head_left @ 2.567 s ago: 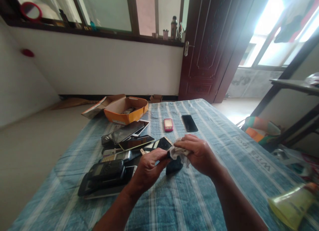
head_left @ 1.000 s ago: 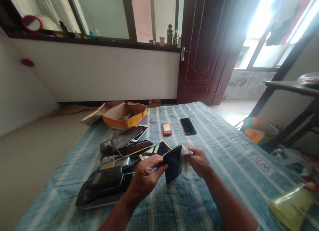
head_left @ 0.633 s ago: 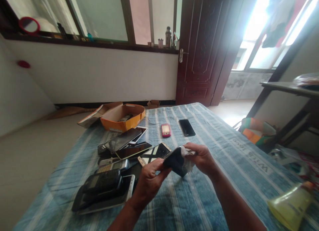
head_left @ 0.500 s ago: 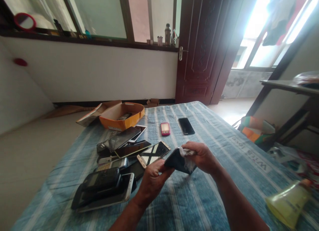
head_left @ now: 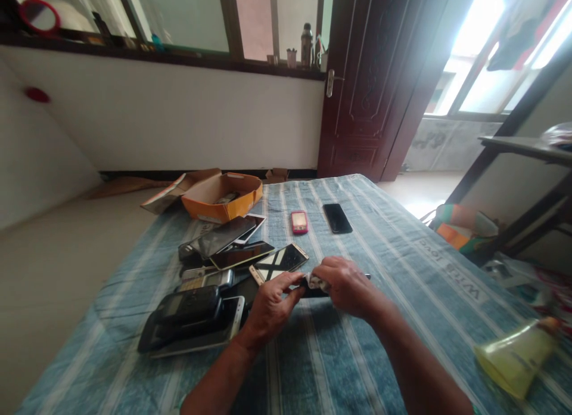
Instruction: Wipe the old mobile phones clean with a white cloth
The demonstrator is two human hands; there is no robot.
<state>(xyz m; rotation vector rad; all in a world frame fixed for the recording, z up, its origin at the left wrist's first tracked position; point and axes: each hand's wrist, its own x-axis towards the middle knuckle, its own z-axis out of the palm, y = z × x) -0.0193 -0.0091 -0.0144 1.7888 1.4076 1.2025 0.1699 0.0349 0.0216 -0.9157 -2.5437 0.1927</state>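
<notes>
A dark smartphone (head_left: 318, 293) is pinched at its left end by my left hand (head_left: 273, 304), and it now lies nearly edge-on to me. My right hand (head_left: 351, 285) is closed on a crumpled white wipe (head_left: 316, 282), pressed against the phone near my left fingertips. My right fingers and wrist hide much of the phone. Just beyond my hands lies a gold-edged phone (head_left: 280, 262) with light reflected in its glass. Farther back are a pink phone (head_left: 299, 222) and a black phone (head_left: 337, 218), lying apart from each other.
Several old phones are heaped on the left, with a black handset (head_left: 190, 310) on top near the front. Behind them stands an open orange box (head_left: 223, 207). A yellow translucent pouch (head_left: 513, 358) lies at right on the striped blue cloth (head_left: 402, 343).
The phone has tipped from a slanted, face-showing angle to nearly edge-on. My right hand has moved left with the wipe, closer to my left fingers. The view has shifted slightly.
</notes>
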